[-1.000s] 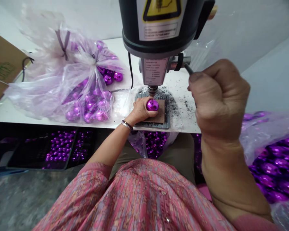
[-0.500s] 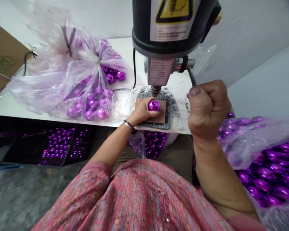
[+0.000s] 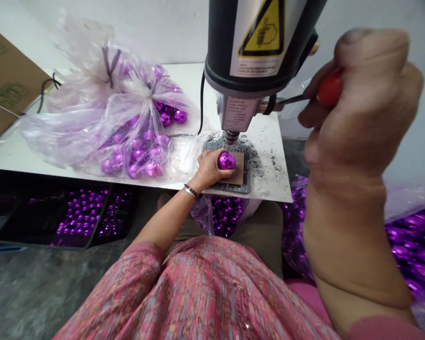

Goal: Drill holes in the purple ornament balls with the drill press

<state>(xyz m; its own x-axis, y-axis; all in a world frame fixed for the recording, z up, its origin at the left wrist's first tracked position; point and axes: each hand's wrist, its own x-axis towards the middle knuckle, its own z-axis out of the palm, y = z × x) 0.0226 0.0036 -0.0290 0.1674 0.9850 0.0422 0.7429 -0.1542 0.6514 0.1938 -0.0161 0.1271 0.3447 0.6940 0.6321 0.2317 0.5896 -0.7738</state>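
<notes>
Under a black and silver drill press [image 3: 239, 113], my left hand [image 3: 211, 167] grips a shiny purple ball [image 3: 226, 161] between thumb and fingers. The ball rests on a brown board [image 3: 238, 175] over the grey drill base [image 3: 247, 186]. The thin drill bit [image 3: 228, 147] is just above the ball's top; whether they touch is hard to tell. My right hand [image 3: 370, 101], large and close to the camera, is wrapped round the red knob [image 3: 329, 88] of the press lever, right of the motor housing.
Clear plastic bags [image 3: 138, 141] of purple balls lie on the white table [image 3: 184, 73] at left. Dark shavings [image 3: 257, 163] surround the base. Below are a black crate [image 3: 80, 219] of balls and more bagged balls [image 3: 416, 245] at right. A cardboard box [image 3: 10, 71] stands far left.
My right hand has moved up and to the right with the lever, showing the red knob. The drill bit has risen, with more of it visible above the ball. My left hand still holds the ball.
</notes>
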